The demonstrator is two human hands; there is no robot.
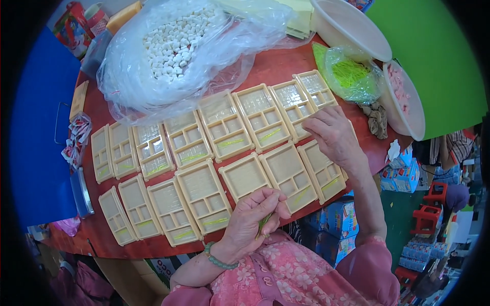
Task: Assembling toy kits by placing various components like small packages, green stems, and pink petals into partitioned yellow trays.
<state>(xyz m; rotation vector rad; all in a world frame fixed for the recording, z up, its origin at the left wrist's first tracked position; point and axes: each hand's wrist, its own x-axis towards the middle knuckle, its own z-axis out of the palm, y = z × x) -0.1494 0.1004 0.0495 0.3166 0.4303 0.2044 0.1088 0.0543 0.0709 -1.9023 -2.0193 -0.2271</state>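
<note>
Beige compartment trays [240,176] lie in two rows on the red table, and many hold a few thin yellow-green sticks [270,134] in a long compartment. My left hand [252,217], with a green bead bracelet [220,258] on its wrist, is closed round a small bunch of yellow-green sticks [264,222] by the front edge of the near row. My right hand [334,133] hovers over the right end of the far row, fingertips pinched together above a tray [292,104]. Whatever those fingertips hold is too small or hidden to make out.
Behind the trays spreads a clear plastic bag of small white pieces [176,43]. At the back right are a bag of yellow-green sticks [352,76], a white basin [352,25] and a basin of pink pieces [403,97]. Red stools [425,219] stand on the floor at right.
</note>
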